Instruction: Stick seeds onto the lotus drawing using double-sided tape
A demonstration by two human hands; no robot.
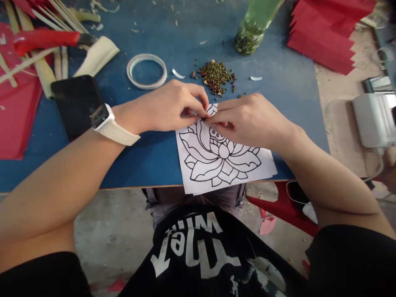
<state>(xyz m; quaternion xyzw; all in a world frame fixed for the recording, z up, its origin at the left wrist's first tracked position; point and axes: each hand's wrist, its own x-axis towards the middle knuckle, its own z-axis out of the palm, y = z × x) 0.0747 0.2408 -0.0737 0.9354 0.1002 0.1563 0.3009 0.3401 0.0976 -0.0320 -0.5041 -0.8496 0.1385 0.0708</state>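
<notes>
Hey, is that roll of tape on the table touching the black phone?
Apart. The head view shows a strip of bare blue tabletop between the left side of the tape roll and the black phone.

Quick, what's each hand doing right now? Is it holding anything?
Left hand: fingers curled in over the lotus drawing; can't tell if they hold anything.
Right hand: fingers bunched beside the left's; a hold can't be made out.
</notes>
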